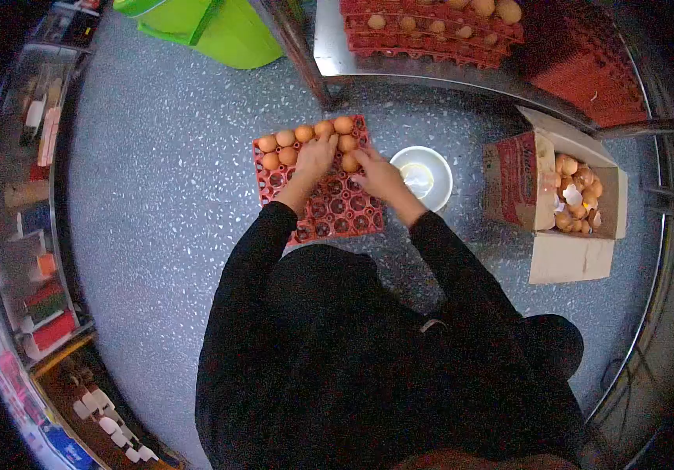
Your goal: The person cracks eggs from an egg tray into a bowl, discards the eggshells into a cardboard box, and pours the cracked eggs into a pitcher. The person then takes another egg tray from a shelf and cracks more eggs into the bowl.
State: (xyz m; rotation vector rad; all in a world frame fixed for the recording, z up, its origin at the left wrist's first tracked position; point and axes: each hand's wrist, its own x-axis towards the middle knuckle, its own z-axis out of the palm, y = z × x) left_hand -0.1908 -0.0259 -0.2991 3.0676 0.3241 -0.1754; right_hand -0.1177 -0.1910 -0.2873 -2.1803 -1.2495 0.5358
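A red plastic egg tray lies on the floor before me. Brown eggs fill its far rows, while the nearer cups hold none. My left hand reaches over the second row with its fingers bent downward, covering whatever lies beneath. At the tray's right side, my right hand has its fingers closed at a brown egg, partly hiding it. Just right of this hand stands a round metal bowl with some clear, yellowish liquid at the bottom.
An open cardboard box full of eggshells stands at the right. Beyond the tray is a metal table carrying stacked red egg trays. A green bin stands at the upper left; shelves line the left side.
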